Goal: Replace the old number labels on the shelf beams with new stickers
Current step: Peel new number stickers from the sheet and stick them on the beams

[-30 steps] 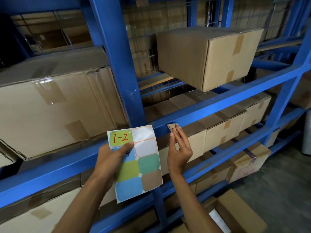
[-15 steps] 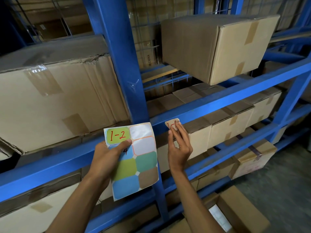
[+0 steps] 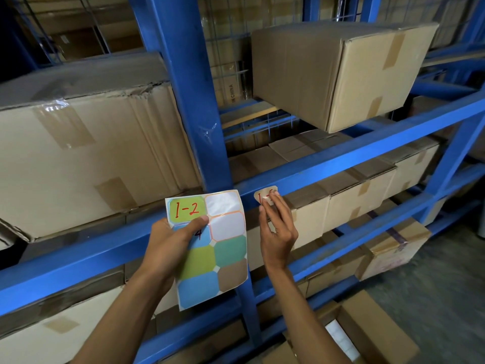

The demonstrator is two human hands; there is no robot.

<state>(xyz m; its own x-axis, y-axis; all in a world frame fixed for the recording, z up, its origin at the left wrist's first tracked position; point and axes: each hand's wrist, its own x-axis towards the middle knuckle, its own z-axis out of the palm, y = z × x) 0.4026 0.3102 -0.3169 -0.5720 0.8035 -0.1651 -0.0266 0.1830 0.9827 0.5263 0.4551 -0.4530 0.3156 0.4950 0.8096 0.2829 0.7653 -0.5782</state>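
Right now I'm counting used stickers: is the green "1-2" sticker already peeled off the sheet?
No, the green "1-2" sticker sits on the sticker sheet held by the left hand.

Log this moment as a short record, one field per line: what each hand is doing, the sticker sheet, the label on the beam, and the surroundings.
left hand: left hand grips the sticker sheet, thumb across it
right hand: right hand presses straight fingers on the tan label
sticker sheet: coloured stickers; green one reads 1-2; two slots peeled bare
tan label: red writing, partly covered by fingers, on the blue beam, beside the upright post
surroundings: cardboard boxes on the shelves
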